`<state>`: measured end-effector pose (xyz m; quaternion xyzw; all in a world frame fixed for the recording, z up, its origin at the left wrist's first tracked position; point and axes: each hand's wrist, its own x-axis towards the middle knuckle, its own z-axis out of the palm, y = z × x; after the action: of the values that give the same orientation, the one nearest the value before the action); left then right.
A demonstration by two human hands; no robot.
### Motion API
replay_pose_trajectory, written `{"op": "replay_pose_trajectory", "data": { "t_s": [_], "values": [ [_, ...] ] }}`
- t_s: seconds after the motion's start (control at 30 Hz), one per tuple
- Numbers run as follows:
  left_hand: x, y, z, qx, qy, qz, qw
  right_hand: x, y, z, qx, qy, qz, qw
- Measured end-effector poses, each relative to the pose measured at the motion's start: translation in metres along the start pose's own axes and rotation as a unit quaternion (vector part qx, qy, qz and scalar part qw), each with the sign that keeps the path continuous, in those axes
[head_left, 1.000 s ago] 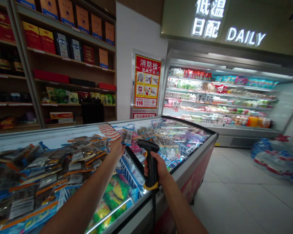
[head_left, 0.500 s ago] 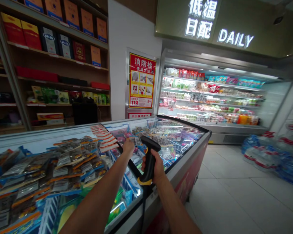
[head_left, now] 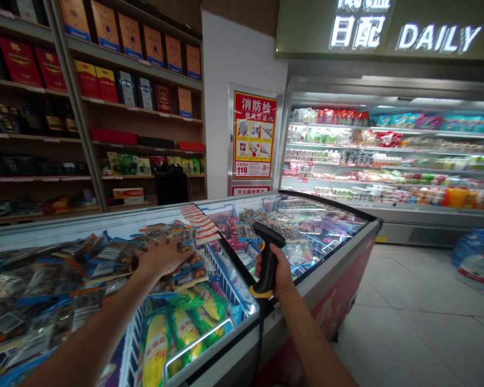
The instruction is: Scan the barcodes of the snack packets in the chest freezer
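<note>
Scanner (head_left: 268,266), black with yellow trim, corded: head uppermost before the freezer (head_left: 347,255), your right hand (head_left: 281,271) wrapping it in a firm grip. Packets (head_left: 108,253), orange- and blue-edged: heaped inside, your left hand (head_left: 163,259) palm-down on them, grip spread loosely.

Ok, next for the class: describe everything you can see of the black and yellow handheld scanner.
The black and yellow handheld scanner looks like plastic: a long black head on a black grip, with a yellow band at its foot. A black cord hangs from the base. The bare right hand wraps the grip, holding it nearly upright, slightly tilted, before the pale-rimmed chest freezer. Its scanning window is not visible.
</note>
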<state>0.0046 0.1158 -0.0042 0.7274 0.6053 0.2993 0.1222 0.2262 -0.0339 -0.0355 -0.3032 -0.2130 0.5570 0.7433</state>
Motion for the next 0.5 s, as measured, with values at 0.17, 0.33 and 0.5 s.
{"op": "replay_pose_trajectory", "data": {
  "t_s": [0.17,0.33,0.5],
  "values": [
    [-0.015,0.035,0.044,0.079,-0.030,0.062,0.994,0.000,0.000,0.000,-0.002,0.009,-0.003,1.000],
    [-0.008,0.051,0.045,0.062,-0.045,0.063,0.995,0.002,0.000,0.000,-0.011,0.019,-0.005,1.000],
    [-0.004,0.082,0.054,-0.072,-0.050,0.141,0.986,0.001,-0.001,-0.001,0.015,0.015,-0.027,0.999]
  ]
}}
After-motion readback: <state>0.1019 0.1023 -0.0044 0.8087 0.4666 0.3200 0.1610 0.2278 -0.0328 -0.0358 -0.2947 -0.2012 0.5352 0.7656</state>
